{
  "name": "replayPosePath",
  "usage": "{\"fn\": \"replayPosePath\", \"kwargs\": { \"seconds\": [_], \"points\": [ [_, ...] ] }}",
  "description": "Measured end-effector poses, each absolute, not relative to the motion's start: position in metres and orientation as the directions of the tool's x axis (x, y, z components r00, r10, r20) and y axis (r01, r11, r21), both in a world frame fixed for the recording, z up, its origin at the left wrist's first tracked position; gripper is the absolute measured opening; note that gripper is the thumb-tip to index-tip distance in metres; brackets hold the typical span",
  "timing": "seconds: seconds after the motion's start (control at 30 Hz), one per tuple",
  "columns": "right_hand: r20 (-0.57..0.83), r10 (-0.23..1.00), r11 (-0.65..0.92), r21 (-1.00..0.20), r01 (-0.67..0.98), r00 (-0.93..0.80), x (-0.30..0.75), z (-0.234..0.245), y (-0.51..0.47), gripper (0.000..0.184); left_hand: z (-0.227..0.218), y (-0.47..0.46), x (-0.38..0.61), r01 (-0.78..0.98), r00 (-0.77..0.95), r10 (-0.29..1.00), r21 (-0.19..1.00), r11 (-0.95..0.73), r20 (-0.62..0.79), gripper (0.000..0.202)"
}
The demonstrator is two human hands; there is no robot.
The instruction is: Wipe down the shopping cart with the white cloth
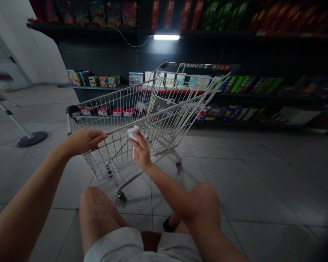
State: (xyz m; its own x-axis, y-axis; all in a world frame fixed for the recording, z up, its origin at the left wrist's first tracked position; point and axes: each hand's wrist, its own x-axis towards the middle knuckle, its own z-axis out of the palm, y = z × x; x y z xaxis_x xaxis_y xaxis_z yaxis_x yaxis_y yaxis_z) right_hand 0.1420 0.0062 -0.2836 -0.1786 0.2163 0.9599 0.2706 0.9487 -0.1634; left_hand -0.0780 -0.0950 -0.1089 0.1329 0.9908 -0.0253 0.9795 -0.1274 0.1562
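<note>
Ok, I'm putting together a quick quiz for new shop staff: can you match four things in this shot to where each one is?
Things:
1. Left hand
2. White cloth
3. Strip light
4. Cart wheel

Places:
A. Under the dark upper shelf
B. On the tiled floor
C. Against the cart's wire basket
D. Pinched in the right hand

Pairs: 1-C, 2-D, 3-A, 4-B.

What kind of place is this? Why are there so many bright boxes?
It looks like a small shop, maybe a little supermarket. There is a wire shopping cart, long dark shelves holding rows of colourful packets, and a tiled floor like many stores have.
</note>
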Motion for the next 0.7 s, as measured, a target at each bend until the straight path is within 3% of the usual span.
{"fn": "replayPosePath", "kwargs": {
  "seconds": [0.07, 0.13, 0.33, 0.43, 0.5, 0.7],
  "points": [
    [0.952, 0.048, 0.987, 0.0, 0.158, -0.302, 0.137, -0.267, -0.008, 0.039, -0.109, -0.096, -0.077, 0.982, 0.121, 0.992, 0.15, -0.115, -0.031, 0.05],
    [0.954, -0.016, 0.984, 0.069, 0.164, -0.301, 0.141, -0.242, -0.006, 0.036, -0.108, -0.098, -0.075, 0.985, 0.1, 0.994, 0.144, -0.094, -0.038, 0.048],
    [0.901, 0.12, 0.928, 0.048, 0.371, -0.417, 0.203, -0.184, 0.075, 0.04, -0.106, -0.102, -0.07, 0.992, 0.094, 0.995, 0.093, -0.09, -0.044, 0.043],
    [0.937, 0.311, 0.815, -0.176, 0.552, -0.16, 0.227, -0.187, 0.1, 0.049, -0.107, -0.099, -0.068, 0.991, 0.115, 0.992, 0.073, -0.111, -0.054, 0.042],
    [0.934, 0.352, 0.775, -0.254, 0.579, -0.062, 0.217, -0.198, 0.092, 0.053, -0.108, -0.097, -0.066, 0.992, 0.118, 0.991, 0.055, -0.115, -0.056, 0.042],
    [0.908, 0.176, 0.924, -0.019, 0.382, -0.38, 0.178, -0.223, 0.066, 0.047, -0.11, -0.098, -0.071, 0.991, 0.131, 0.991, 0.032, -0.13, -0.04, 0.041]
  ]
}}
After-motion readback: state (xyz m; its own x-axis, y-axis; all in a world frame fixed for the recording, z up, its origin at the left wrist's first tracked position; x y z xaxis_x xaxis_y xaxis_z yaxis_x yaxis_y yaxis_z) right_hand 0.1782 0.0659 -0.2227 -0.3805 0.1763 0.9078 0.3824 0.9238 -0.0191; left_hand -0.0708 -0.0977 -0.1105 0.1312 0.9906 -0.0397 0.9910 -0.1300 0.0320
